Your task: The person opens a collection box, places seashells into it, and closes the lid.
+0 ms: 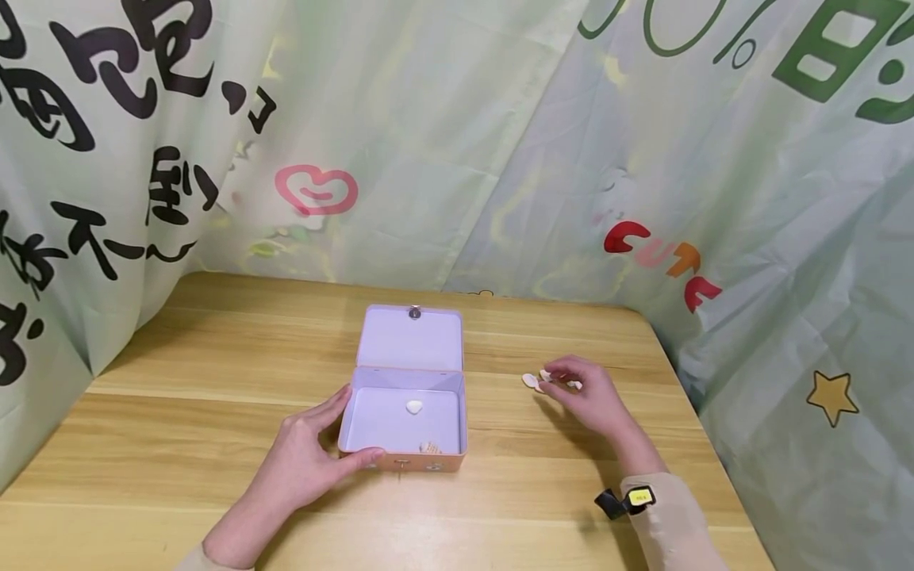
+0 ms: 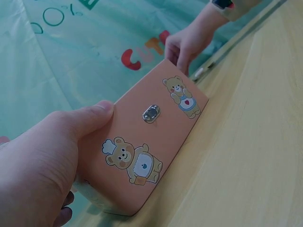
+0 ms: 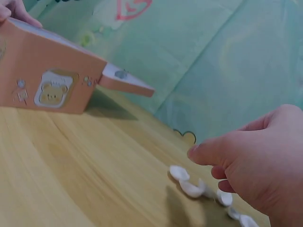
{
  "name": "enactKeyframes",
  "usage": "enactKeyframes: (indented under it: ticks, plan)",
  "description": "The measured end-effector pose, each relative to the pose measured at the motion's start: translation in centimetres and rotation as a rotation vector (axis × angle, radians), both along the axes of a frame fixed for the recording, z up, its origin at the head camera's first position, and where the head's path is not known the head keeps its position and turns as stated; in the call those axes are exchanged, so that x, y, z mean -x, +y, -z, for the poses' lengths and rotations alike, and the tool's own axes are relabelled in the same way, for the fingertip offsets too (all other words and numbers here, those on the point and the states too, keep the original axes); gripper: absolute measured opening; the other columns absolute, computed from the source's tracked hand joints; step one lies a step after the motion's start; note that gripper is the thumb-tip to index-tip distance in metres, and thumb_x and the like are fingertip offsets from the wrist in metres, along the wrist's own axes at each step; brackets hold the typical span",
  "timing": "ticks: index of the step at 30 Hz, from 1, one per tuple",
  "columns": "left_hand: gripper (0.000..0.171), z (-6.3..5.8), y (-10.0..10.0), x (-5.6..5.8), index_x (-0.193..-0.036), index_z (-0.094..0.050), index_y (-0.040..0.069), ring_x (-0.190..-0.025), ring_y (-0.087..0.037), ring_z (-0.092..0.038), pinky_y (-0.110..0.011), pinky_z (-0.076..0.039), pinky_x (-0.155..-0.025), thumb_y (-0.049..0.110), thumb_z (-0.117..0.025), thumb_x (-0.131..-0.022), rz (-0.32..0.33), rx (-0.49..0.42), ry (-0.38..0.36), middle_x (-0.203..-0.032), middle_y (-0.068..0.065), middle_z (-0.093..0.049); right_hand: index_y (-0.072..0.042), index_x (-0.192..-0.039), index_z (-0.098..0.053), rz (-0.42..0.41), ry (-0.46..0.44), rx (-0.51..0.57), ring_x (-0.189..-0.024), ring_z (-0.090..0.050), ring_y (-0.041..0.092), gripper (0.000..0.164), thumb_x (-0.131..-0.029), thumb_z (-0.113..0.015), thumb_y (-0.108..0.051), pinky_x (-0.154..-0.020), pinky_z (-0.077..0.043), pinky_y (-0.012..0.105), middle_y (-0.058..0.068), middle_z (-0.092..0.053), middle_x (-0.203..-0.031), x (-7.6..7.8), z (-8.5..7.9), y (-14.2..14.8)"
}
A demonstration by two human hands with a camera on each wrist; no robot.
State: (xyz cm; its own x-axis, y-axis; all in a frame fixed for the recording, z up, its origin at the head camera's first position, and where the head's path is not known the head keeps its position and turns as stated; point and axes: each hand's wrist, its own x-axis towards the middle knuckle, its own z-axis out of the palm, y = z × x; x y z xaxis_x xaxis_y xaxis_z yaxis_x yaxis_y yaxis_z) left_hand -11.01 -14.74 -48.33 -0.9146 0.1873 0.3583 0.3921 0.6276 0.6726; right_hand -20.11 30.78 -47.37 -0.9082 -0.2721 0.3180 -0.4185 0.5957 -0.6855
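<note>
An open tin box [image 1: 403,428], lilac inside and orange outside with printed bears, stands on the wooden table. My left hand [image 1: 303,452] grips its left front corner, thumb on the front face and fingers along the left side. Inside lie a white shell-like piece [image 1: 414,407] and a small gold-coloured item [image 1: 430,448] too small to make out. To the right of the box, my right hand [image 1: 585,392] hovers over several white shell-like pieces [image 3: 191,189], thumb and fingers apart. In the right wrist view nothing shows between the fingertips. The hand partly hides some pieces in the head view.
The box's lid [image 1: 409,339] is tipped back, away from me, with a metal clasp [image 1: 415,313] at its edge. Behind the wooden table [image 1: 236,357] hangs a pale green printed curtain [image 1: 428,143], which also runs along both sides.
</note>
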Motion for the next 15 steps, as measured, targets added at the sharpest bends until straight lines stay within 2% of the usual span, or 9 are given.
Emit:
enactKeyframes:
  ticks: [6, 15]
  plan:
    - [0.108, 0.1, 0.0, 0.1, -0.142, -0.058, -0.01, -0.131, -0.042, -0.056, -0.055, -0.049, -0.104, 0.061, -0.095, -0.07, -0.003, 0.007, 0.007, -0.146, -0.019, -0.056, 0.0, -0.105, -0.078, 0.02, -0.02, -0.032, -0.086, -0.07, 0.023, 0.022, -0.086, -0.088, -0.003, -0.078, -0.06, 0.038, 0.007, -0.075, -0.097, 0.1, 0.9, 0.5]
    - [0.105, 0.1, 0.0, 0.1, -0.142, -0.059, -0.01, -0.13, -0.04, -0.057, -0.055, -0.05, -0.103, 0.06, -0.094, -0.072, 0.002, 0.0, 0.027, -0.145, -0.019, -0.058, -0.002, -0.104, -0.077, -0.004, -0.015, -0.041, -0.085, -0.069, 0.021, 0.021, -0.086, -0.089, -0.005, -0.076, -0.059, 0.03, 0.004, -0.072, -0.098, 0.5, 2.1, 0.8]
